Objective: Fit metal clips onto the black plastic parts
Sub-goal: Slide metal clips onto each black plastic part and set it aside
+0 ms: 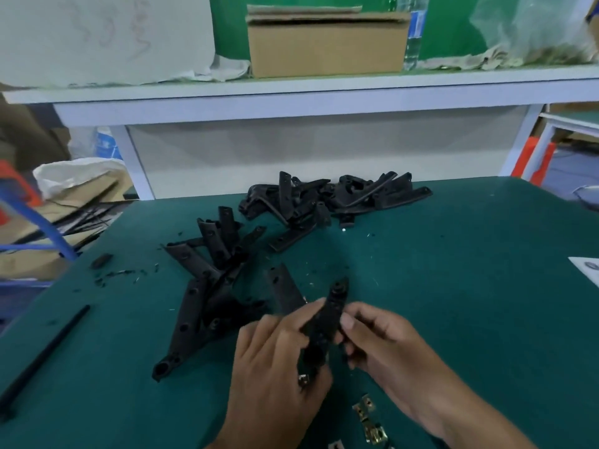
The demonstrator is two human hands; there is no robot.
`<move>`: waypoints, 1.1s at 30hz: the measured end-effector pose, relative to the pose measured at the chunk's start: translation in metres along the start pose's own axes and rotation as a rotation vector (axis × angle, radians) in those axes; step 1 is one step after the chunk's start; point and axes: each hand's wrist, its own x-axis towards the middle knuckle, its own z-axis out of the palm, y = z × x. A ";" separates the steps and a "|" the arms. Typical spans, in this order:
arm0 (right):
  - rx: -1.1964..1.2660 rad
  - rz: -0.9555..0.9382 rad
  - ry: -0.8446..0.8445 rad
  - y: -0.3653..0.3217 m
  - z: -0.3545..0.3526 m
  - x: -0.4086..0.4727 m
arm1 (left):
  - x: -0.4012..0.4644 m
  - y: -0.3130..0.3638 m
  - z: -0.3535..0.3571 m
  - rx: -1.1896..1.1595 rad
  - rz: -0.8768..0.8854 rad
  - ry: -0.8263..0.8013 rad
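Both hands hold one black part (327,322) above the green worktop (453,286): left hand (278,358) fingers curl round it and a clip (303,380); right hand (372,338) pinches it. Two part piles (210,280) (330,199) lie beyond. About four loose clips (368,416) lie near. One box (324,43) sits on a shelf (291,87).

Table: green mat (453,286) covering the work surface, scattered with small black shavings
Rod: thin black rod (45,358) lying slantwise near the mat's left edge
Small block: dark block (101,260) beside a line of black scraps at the left
Shelf: white shelf (291,89) spanning the back, above the table
Box: cardboard box (325,43) on the shelf, flaps loosely closed
Bottle: clear water bottle (413,34) with a blue label, touching the box's right side
Bag: clear plastic bag (531,30) at the shelf's right end
Sheet: white sheet (103,37) at the shelf's left end
Paper: white card (588,268) at the mat's right edge, cut off by the frame
Floor left: white sack (74,173) over cardboard
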 end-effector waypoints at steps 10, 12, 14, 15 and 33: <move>0.261 0.032 -0.265 -0.007 -0.017 -0.005 | -0.002 0.009 -0.004 -0.319 0.023 -0.077; 0.273 0.048 -0.368 -0.006 -0.016 -0.007 | 0.001 0.014 -0.009 -0.443 -0.159 -0.049; 0.275 0.058 -0.411 -0.007 -0.014 -0.008 | -0.001 0.016 -0.010 -0.620 -0.308 -0.056; 0.297 0.070 -0.407 -0.006 -0.014 -0.008 | 0.000 0.016 -0.012 -0.628 -0.342 -0.052; 0.296 0.023 -0.052 -0.007 -0.020 0.000 | 0.007 0.010 -0.019 -0.904 -0.591 -0.355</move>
